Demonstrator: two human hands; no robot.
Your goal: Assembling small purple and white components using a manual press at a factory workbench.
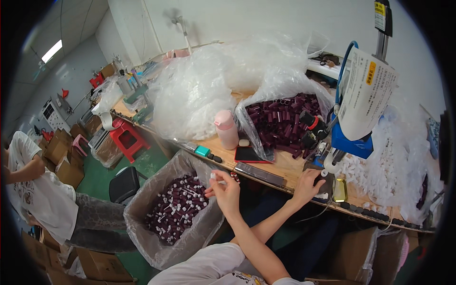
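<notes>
My forearms cross, the right one on top. My right hand (225, 191) is raised to the left, by the near edge of a plastic-lined bin. Its thumb and fingers pinch a small piece whose white end (213, 176) shows; the rest is hidden by the fingers. The bin (138, 209) holds many dark purple tubes with white ends (176, 207). Out to the right, my left hand (308, 184) is at the base of a bench press (349, 142), fingers bent close to a small white round part (324, 173). Whether it grips that part is hidden.
A clear bag of purple tubes (285, 118) lies open on the workbench (280, 176). Nearby are a pink bottle (226, 129), a bottle of yellow liquid (340, 190) and loose white pieces (354, 173). A person (45, 190) stands at left, near a red stool (128, 138).
</notes>
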